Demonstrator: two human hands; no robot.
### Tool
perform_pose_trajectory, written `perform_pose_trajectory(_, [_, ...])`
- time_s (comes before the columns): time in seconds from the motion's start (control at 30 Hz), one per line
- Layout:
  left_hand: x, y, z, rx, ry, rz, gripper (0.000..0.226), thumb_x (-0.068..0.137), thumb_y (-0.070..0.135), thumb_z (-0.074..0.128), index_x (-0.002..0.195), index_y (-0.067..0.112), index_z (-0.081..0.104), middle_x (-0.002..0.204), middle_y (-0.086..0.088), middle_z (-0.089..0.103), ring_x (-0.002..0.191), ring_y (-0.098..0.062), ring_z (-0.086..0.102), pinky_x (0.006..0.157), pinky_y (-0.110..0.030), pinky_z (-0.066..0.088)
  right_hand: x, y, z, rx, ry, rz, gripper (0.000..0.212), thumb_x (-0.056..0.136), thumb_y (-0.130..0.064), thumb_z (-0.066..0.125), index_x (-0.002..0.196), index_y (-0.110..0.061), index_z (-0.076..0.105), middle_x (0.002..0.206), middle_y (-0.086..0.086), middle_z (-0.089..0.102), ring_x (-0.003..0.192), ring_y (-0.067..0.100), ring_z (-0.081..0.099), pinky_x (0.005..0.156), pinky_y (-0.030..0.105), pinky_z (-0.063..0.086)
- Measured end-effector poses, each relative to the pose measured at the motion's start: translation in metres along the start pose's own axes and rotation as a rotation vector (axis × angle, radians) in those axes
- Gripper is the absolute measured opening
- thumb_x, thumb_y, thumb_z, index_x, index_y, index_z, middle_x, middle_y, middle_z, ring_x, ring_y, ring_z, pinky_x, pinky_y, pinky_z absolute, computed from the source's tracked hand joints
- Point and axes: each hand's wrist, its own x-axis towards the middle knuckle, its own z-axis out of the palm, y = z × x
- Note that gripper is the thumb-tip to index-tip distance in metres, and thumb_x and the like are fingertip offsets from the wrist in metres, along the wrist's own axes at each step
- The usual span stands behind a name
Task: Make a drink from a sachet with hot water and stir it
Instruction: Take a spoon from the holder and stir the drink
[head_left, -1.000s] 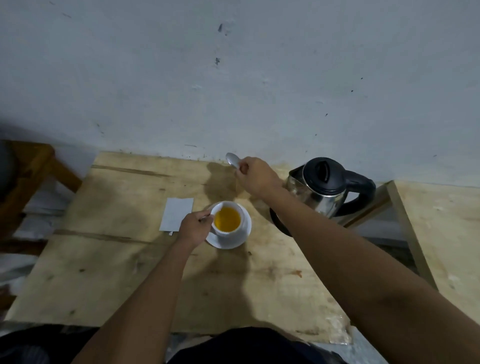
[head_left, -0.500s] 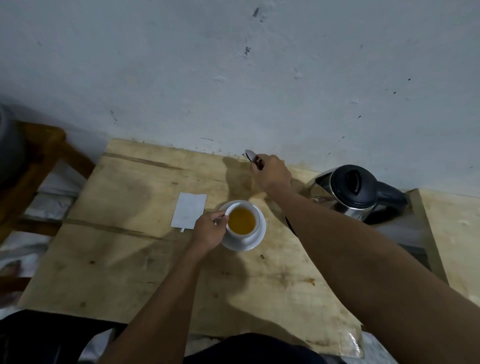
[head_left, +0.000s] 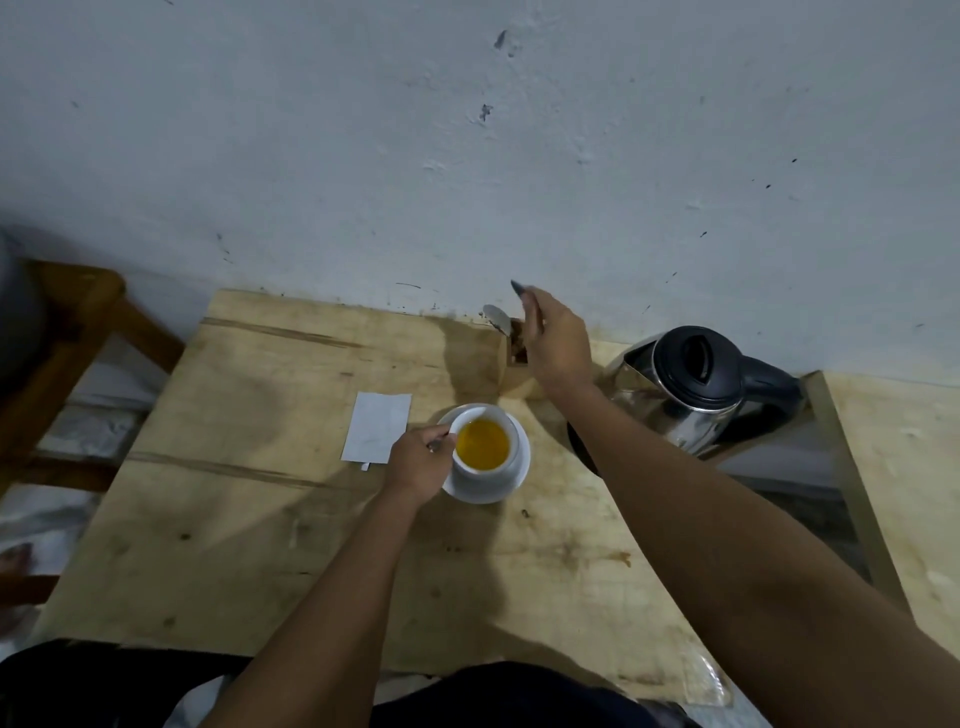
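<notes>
White cup (head_left: 485, 451) of amber drink; left fingers (head_left: 431, 441) grip its handle, right fingers (head_left: 530, 317) grip spoon (head_left: 497, 318).

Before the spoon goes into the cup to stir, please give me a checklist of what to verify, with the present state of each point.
1. Right hand grips the spoon: ok.
2. Spoon above the cup: not ok, it is near the wall.
3. Left hand steadies the cup's handle: ok.
4. Cup sits on the saucer: ok.
5. Liquid below the rim: ok.
6. Kettle clear of the arm's path: cannot tell.
</notes>
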Motion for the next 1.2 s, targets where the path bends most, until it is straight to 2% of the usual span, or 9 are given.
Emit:
perform_pose_trajectory(0.13, [-0.001, 0.001, 0.000, 0.005, -0.003, 0.000, 0.036, 0.095, 0.027, 0.053, 0.127, 0.013, 0.060, 0.131, -0.008, 0.061, 0.119, -0.026, 0.057, 0.089, -0.026, 0.041, -0.009, -0.039, -0.029, 0.299, 0.165, -0.075, 0.027, 0.105, -0.020, 0.042, 0.124, -0.020, 0.061, 0.095, 0.005, 0.071, 0.086, 0.011, 0.066, 0.074, 0.020, 0.050])
perform_pose_trajectory(0.23, [-0.001, 0.001, 0.000, 0.020, -0.003, 0.007, 0.036, 0.095, 0.027, 0.053, 0.127, 0.013, 0.060, 0.131, -0.008, 0.062, 0.118, -0.025, 0.057, 0.090, -0.026, 0.041, -0.020, -0.058, -0.044, 0.377, 0.122, -0.059, 0.026, 0.106, -0.022, 0.039, 0.125, -0.024, 0.056, 0.092, -0.006, 0.062, 0.072, 0.003, 0.054, 0.068, 0.016, 0.044])
perform_pose_trajectory(0.43, [0.000, 0.001, -0.002, 0.039, -0.014, 0.023, 0.037, 0.095, 0.028, 0.053, 0.126, 0.011, 0.061, 0.130, -0.011, 0.062, 0.119, -0.027, 0.057, 0.097, -0.033, 0.044, -0.074, -0.033, -0.039, 0.517, -0.339, 0.595, 0.018, 0.102, -0.022, 0.039, 0.099, -0.021, 0.057, 0.078, 0.000, 0.050, 0.062, 0.012, 0.044, 0.052, 0.025, 0.037])
perform_pose_trajectory(0.6, [-0.002, 0.003, -0.003, 0.041, -0.020, 0.034, 0.037, 0.095, 0.029, 0.052, 0.127, 0.010, 0.060, 0.129, -0.011, 0.062, 0.118, -0.027, 0.057, 0.095, -0.032, 0.045, -0.115, -0.014, -0.036, 0.553, -0.390, 0.656, 0.023, 0.104, -0.018, 0.044, 0.097, -0.008, 0.063, 0.086, 0.005, 0.064, 0.057, 0.014, 0.052, 0.046, 0.023, 0.040])
perform_pose_trajectory(0.7, [-0.003, 0.003, -0.004, 0.044, -0.023, 0.032, 0.037, 0.095, 0.029, 0.051, 0.127, 0.011, 0.060, 0.129, -0.010, 0.063, 0.117, -0.027, 0.058, 0.093, -0.032, 0.045, -0.125, -0.013, -0.036, 0.500, -0.337, 0.736, 0.024, 0.102, -0.020, 0.051, 0.087, -0.006, 0.063, 0.072, 0.005, 0.057, 0.041, 0.008, 0.039, 0.038, 0.019, 0.027])
perform_pose_trajectory(0.87, [-0.004, 0.005, -0.004, 0.068, -0.015, 0.040, 0.037, 0.096, 0.028, 0.051, 0.126, 0.010, 0.060, 0.130, -0.011, 0.062, 0.117, -0.028, 0.057, 0.092, -0.031, 0.045, -0.129, -0.004, -0.043, 0.574, -0.422, 0.904, 0.022, 0.097, -0.007, 0.051, 0.076, -0.007, 0.056, 0.064, 0.006, 0.040, 0.043, 0.011, 0.031, 0.041, 0.023, 0.026])
perform_pose_trajectory(0.93, [-0.004, 0.005, -0.004, 0.073, -0.018, 0.044, 0.037, 0.096, 0.028, 0.051, 0.127, 0.010, 0.060, 0.130, -0.011, 0.062, 0.118, -0.028, 0.057, 0.093, -0.032, 0.045, -0.132, -0.004, -0.050, 0.561, -0.461, 0.873, 0.019, 0.100, -0.010, 0.044, 0.098, -0.008, 0.063, 0.066, 0.003, 0.042, 0.047, 0.011, 0.032, 0.042, 0.024, 0.029])
perform_pose_trajectory(1.03, [-0.005, 0.006, -0.004, 0.093, -0.021, 0.042, 0.038, 0.096, 0.028, 0.050, 0.129, 0.011, 0.058, 0.131, -0.011, 0.061, 0.118, -0.029, 0.057, 0.093, -0.032, 0.045, -0.132, -0.007, -0.064, 0.180, -0.539, 0.605, 0.029, 0.104, -0.020, 0.041, 0.125, -0.024, 0.060, 0.065, -0.010, 0.044, 0.051, 0.005, 0.035, 0.046, 0.018, 0.031])
perform_pose_trajectory(1.2, [-0.005, 0.006, -0.005, 0.096, -0.029, 0.046, 0.038, 0.096, 0.029, 0.050, 0.129, 0.011, 0.058, 0.133, -0.011, 0.060, 0.120, -0.030, 0.055, 0.095, -0.033, 0.045, -0.124, -0.013, -0.068, -0.255, -0.690, 0.326, 0.019, 0.100, -0.018, 0.041, 0.101, -0.009, 0.058, 0.079, 0.001, 0.054, 0.068, 0.018, 0.049, 0.058, 0.032, 0.037])
